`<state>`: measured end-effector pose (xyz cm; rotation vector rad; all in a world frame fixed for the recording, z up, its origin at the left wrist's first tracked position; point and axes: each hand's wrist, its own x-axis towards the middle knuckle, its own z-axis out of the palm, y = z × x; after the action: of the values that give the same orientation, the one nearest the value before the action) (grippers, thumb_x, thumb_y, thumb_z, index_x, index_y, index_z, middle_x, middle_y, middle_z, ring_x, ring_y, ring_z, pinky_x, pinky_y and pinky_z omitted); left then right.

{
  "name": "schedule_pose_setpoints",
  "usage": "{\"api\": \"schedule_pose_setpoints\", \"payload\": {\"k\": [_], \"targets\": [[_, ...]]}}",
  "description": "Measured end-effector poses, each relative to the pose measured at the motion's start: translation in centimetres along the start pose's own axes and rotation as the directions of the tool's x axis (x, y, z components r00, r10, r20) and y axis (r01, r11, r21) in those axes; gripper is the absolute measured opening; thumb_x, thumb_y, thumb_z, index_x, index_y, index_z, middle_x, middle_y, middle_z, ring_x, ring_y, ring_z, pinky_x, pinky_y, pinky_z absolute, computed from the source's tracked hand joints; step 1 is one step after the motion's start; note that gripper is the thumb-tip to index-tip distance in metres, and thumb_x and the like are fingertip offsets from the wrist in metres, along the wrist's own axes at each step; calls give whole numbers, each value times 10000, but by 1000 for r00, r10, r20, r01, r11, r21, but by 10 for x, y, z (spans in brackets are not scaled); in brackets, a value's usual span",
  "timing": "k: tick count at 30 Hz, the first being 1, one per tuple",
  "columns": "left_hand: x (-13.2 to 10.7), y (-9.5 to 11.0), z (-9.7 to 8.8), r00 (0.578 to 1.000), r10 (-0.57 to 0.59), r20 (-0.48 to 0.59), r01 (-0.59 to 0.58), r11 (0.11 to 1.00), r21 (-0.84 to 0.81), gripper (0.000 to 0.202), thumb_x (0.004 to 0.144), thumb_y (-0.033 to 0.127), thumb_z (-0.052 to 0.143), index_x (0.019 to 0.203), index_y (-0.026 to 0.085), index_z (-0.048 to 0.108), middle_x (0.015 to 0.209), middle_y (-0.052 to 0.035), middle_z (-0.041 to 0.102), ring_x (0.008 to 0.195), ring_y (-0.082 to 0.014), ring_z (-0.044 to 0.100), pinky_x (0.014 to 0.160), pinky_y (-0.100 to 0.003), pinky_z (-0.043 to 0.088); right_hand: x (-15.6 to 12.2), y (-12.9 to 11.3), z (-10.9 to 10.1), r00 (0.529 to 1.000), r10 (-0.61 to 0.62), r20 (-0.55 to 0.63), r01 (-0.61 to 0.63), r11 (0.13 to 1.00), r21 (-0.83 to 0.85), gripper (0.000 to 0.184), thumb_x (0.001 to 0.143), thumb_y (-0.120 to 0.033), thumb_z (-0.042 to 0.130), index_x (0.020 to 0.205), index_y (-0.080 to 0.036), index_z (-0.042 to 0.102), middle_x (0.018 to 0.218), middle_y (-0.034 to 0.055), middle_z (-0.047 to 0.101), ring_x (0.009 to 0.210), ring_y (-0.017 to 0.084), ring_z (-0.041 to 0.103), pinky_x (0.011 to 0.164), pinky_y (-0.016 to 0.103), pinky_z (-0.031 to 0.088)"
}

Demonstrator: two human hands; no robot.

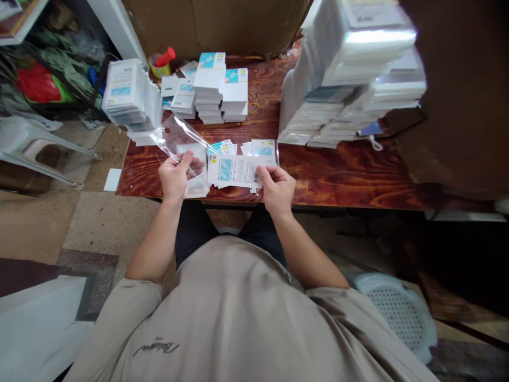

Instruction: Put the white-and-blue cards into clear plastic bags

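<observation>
My left hand (175,174) pinches a clear plastic sleeve (181,139) that stands up from the near edge of the wooden table (342,170). My right hand (275,187) grips a white printed card (234,171) with a blue patch, held flat just right of the sleeve. The card's left end sits near the sleeve's mouth; I cannot tell whether it is inside. More loose cards (258,148) lie on the table behind the held card.
Stacks of white cards (220,87) stand at the table's back. A pile of bagged packs (125,95) sits at left, a tall heap of them (350,79) at right. A yellow tape roll (159,66) is at the far edge. A plastic stool (397,313) is beside me.
</observation>
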<state>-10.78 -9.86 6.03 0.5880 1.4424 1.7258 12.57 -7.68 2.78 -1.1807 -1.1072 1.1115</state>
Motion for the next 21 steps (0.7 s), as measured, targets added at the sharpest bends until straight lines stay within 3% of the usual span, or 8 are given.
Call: {"api": "schedule_pose_setpoints", "payload": {"k": [6,9,12,14,17,19,21], "targets": [[-11,-6,12,998,1,55,0,1000,-27,489,649,504,977,858,185,671,809,-44,777,693,-190,757,617,-287,633,-5,-2,21,997,63,-37,-57,989,135,519,717,-710,829,802,-233,641,649,-33,640,464,127,570,439,287,527],[-14,-5,15,995,-20,102,26,998,-54,482,638,483,987,869,184,688,831,-46,785,729,-206,772,647,-304,649,-10,-2,22,989,101,107,-119,977,175,519,693,-687,861,756,-236,612,625,-30,653,490,151,628,466,293,552],[-18,0,14,984,-68,162,84,992,-94,493,609,467,1003,878,185,702,872,-53,797,786,-229,785,691,-331,666,-9,3,15,925,151,349,-205,971,123,576,631,-709,887,698,-231,575,585,-26,640,480,154,617,474,293,534],[-25,0,16,966,-94,242,122,987,-104,516,599,460,1010,929,175,733,928,-76,809,843,-262,794,718,-359,674,-8,5,15,913,120,390,-172,980,101,627,543,-725,920,724,-228,583,648,-18,665,555,154,635,548,304,563],[-40,-5,23,934,-87,348,112,992,-54,527,632,460,998,1003,159,776,1014,-106,816,936,-299,794,797,-399,678,-8,1,22,961,-8,278,-28,992,125,711,496,-694,954,948,-241,644,918,15,738,795,176,689,731,319,607],[-46,-11,24,924,-40,380,30,999,33,505,649,477,986,990,161,789,1041,-104,817,978,-296,787,875,-409,665,-7,-6,23,963,-72,261,38,991,131,705,558,-639,957,1063,-246,662,1062,42,749,922,195,702,820,331,611],[-43,-13,20,908,-52,416,-26,984,179,507,674,533,957,966,155,785,1014,-109,813,964,-292,781,910,-426,649,0,-11,17,957,-91,275,64,992,107,565,662,-590,919,1034,-226,698,1039,54,755,920,200,708,840,344,607]]}}
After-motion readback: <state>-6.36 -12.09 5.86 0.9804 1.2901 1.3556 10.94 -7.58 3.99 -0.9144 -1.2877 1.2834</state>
